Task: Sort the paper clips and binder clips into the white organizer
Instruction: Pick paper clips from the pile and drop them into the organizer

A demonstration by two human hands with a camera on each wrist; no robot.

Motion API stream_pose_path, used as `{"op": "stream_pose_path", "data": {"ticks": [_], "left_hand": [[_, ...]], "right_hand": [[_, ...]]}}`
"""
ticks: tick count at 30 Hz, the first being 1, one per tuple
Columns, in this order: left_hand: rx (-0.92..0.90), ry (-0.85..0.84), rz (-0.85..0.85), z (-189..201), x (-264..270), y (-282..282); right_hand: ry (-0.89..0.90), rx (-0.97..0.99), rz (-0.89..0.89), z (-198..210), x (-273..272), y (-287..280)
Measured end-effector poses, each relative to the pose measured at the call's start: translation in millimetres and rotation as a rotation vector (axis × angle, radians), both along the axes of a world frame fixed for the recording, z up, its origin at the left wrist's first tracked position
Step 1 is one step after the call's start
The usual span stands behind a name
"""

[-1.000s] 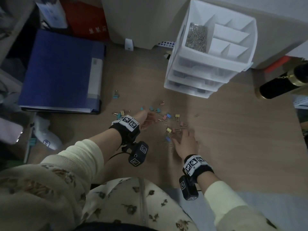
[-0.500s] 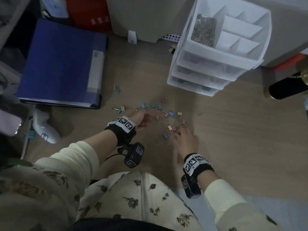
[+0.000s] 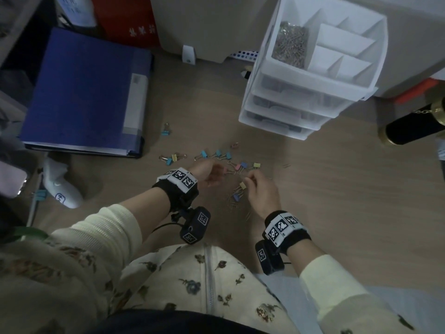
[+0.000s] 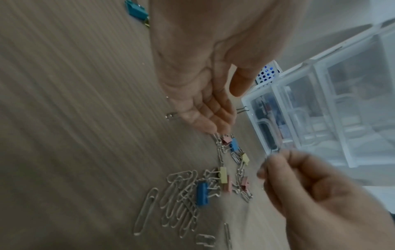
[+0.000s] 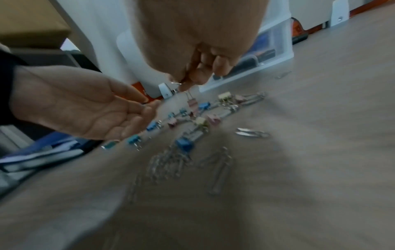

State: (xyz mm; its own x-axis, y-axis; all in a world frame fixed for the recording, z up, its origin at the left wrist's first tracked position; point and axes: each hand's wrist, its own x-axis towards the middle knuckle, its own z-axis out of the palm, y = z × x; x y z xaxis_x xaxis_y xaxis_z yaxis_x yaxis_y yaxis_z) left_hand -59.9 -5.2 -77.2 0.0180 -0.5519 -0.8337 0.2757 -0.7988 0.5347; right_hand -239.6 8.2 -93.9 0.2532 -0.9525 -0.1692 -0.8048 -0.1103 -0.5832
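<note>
The white organizer [image 3: 310, 92] stands at the upper right, with silver paper clips [image 3: 291, 44] heaped in its top left compartment. Coloured binder clips [image 3: 218, 154] and loose paper clips [image 4: 181, 194] lie scattered on the wooden floor in front of me. My left hand [image 3: 216, 174] is held palm up and open just above the clips, nothing visible in it. My right hand [image 3: 251, 180] hovers beside it, fingers curled, pinching a thin silver paper clip [image 5: 176, 82] between thumb and fingertips. A blue binder clip [image 4: 202, 193] lies on the paper clip pile.
A blue binder folder [image 3: 81, 92] lies on the floor at the left, with one teal binder clip [image 3: 165, 131] near its corner. A black and gold cylinder [image 3: 414, 126] lies at the right edge. The organizer's clear drawers [image 4: 320, 118] hold stationery.
My right hand has lifted off the clip pile and curled its fingers round a paper clip, moving toward the left palm. The left hand has stayed open, palm up.
</note>
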Motion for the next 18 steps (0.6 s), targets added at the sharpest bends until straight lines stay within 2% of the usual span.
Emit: {"op": "stream_pose_path", "data": {"ticks": [4, 7, 9, 11, 14, 16, 18], "left_hand": [[-0.036, 0.204, 0.031, 6, -13, 4], [-0.070, 0.295, -0.003, 5, -17, 3], [-0.084, 0.299, -0.021, 2, -15, 2], [-0.085, 0.296, -0.016, -1, -11, 1], [-0.035, 0.289, 0.005, -4, -4, 0], [0.004, 0.233, 0.004, -7, 0, -1], [0.038, 0.164, 0.010, -12, 3, -4]], "right_hand": [[-0.186, 0.002, 0.043, 15, 26, -5], [-0.152, -0.024, 0.118, 22, 35, -7], [-0.097, -0.069, 0.175, 22, 36, -9], [-0.119, -0.152, 0.218, 21, 35, -11], [-0.103, -0.281, 0.176, 18, 24, -23], [-0.014, -0.183, 0.072, 14, 13, -38], [0.155, -0.016, 0.017, 6, 1, -53]]}}
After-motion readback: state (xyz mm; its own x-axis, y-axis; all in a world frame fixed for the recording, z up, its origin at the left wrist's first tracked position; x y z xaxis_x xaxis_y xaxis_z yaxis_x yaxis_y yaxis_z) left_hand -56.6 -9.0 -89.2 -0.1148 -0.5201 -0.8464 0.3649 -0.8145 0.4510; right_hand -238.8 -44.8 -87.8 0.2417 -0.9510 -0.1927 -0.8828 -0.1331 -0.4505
